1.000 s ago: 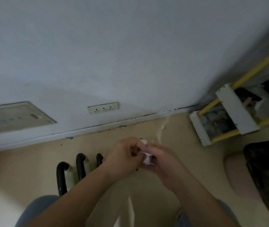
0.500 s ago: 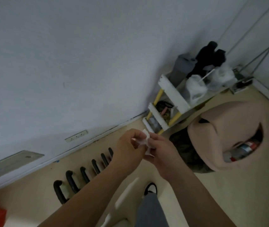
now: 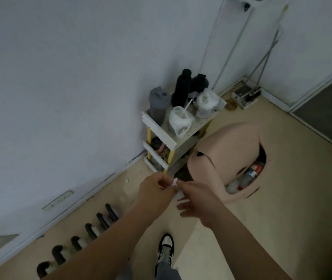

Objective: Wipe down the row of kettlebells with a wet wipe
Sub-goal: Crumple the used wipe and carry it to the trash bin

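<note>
A row of kettlebells (image 3: 92, 232) with black handles and pale bodies stands on the beige floor along the wall, at lower left. My left hand (image 3: 155, 190) and my right hand (image 3: 195, 199) meet in mid-air above the floor, right of the row. Both pinch a small white wet wipe (image 3: 176, 187) between their fingertips. The lower fingers of my right hand are spread. My left forearm hides part of the row.
A small white and yellow shelf unit (image 3: 167, 138) with bottles and bags stands against the wall ahead. A pink bin (image 3: 231, 158) holding bottles lies to its right. My shoe (image 3: 166, 249) is on the floor below my hands. A wall socket (image 3: 58, 200) sits above the kettlebells.
My view has swung right and up, bringing the shelf and the pink bin into sight. My hands stay together on the wipe, and my right fingers have spread.
</note>
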A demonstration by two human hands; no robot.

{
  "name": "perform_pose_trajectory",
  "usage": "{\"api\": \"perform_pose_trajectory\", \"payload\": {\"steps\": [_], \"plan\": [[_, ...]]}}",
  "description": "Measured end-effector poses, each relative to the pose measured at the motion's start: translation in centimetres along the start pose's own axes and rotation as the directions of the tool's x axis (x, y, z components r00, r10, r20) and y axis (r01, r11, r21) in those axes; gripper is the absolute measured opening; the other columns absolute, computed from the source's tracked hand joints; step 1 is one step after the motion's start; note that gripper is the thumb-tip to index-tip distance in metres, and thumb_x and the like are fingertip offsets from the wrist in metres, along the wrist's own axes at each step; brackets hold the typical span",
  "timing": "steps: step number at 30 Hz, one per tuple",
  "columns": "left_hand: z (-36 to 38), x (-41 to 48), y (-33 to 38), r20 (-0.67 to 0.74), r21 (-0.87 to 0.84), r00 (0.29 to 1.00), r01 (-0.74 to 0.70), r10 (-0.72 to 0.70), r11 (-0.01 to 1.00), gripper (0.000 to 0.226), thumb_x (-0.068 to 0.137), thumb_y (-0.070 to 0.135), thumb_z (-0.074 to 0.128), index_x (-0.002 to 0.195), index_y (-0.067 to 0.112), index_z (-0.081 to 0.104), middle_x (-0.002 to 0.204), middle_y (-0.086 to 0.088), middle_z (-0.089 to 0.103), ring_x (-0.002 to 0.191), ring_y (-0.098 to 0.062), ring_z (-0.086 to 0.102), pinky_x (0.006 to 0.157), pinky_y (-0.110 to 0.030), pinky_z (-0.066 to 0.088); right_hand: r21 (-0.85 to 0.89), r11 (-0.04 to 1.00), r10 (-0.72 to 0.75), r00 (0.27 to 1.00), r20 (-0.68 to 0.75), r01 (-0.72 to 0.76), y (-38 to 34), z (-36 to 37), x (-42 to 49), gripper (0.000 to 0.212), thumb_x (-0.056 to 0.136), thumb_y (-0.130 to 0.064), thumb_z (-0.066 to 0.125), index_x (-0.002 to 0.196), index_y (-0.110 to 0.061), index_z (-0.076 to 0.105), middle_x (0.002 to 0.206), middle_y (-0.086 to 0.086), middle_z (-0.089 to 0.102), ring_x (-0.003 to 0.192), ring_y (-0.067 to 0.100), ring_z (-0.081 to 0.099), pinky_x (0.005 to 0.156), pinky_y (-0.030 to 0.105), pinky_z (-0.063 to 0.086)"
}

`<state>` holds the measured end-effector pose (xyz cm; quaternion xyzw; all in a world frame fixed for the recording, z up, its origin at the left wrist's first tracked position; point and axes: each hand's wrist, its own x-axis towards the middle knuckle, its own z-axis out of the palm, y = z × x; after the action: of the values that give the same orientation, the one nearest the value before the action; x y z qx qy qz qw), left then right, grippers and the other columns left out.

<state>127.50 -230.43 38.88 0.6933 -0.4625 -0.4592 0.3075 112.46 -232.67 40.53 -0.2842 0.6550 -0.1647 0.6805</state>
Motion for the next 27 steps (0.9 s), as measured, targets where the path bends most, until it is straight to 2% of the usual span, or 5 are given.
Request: {"api": "perform_pose_trajectory", "payload": {"steps": [3, 7, 19, 23, 27], "plan": [[1.4, 1.3, 0.1, 0.073, 0.004, 0.997, -0.032, 0.032, 0.999, 0.015, 0.08, 0.033, 0.078, 0.079, 0.03, 0.064, 0.071, 0.007, 0.063, 0.063, -0.007, 0.057, 0.059, -0.026, 0.053, -0.091, 0.994, 0.047, 0.995, -0.084, -0.054, 0.5, -1.2, -0.1, 0.042, 0.095, -0.053, 0.062, 0.105, -0.012, 0.068, 0.068, 0.009, 0.064, 0.051, 0.02, 0.052, 0.05, 0.026, 0.044], [4.3, 2.2, 0.5, 0.273, -0.077, 0.962, -0.005, 0.026, 0.997, 0.012, 0.082, 0.026, 0.075, 0.082, 0.021, 0.065, 0.076, -0.008, 0.069, 0.065, -0.014, 0.061, 0.066, -0.04, 0.057, 0.129, 0.989, -0.049, 0.986, -0.157, 0.07, 1.6, -3.0, 1.1, 0.021, 0.096, -0.027, 0.062, 0.098, -0.007, 0.066, 0.063, 0.009, 0.065, 0.05, 0.02, 0.055, 0.052, 0.028, 0.047], [22.7, 10.1, 3.0, 0.5, 0.171, 0.861, 0.008, -0.093, 0.985, 0.025, 0.096, 0.012, 0.059, 0.12, 0.007, 0.065, 0.111, -0.004, 0.063, 0.102, -0.02, 0.061, 0.07, -0.006, 0.045, 0.254, 0.965, 0.043, 0.906, -0.422, 0.072, 6.0, -21.0, 13.1, 0.016, 0.089, -0.013, 0.073, 0.101, -0.002, 0.069, 0.082, 0.017, 0.067, 0.066, 0.025, 0.062, 0.058, 0.032, 0.055], [27.1, 13.6, 1.9, 0.473, 0.315, 0.865, 0.012, -0.168, 0.949, 0.027, 0.096, 0.016, 0.057, 0.122, 0.013, 0.062, 0.124, -0.006, 0.061, 0.116, -0.024, 0.059, 0.095, -0.031, 0.05, 0.123, 0.992, 0.05, 0.874, -0.483, 0.011, 7.5, -26.6, 18.2, 0.015, 0.088, -0.02, 0.075, 0.096, -0.009, 0.069, 0.082, 0.014, 0.067, 0.07, 0.027, 0.06, 0.061, 0.035, 0.05], [28.8, 17.4, 0.2, 0.406, 0.51, 0.911, -0.162, -0.071, 0.845, 0.037, 0.098, 0.019, 0.052, 0.134, 0.019, 0.053, 0.14, 0.0, 0.046, 0.126, -0.018, 0.049, 0.105, -0.028, 0.042, -0.288, 0.958, -0.142, 0.88, -0.453, 0.007, 8.4, -28.9, 23.7, 0.016, 0.084, -0.019, 0.066, 0.07, -0.016, 0.062, 0.063, -0.002, 0.061, 0.066, 0.02, 0.059, 0.061, 0.024, 0.042]]}}
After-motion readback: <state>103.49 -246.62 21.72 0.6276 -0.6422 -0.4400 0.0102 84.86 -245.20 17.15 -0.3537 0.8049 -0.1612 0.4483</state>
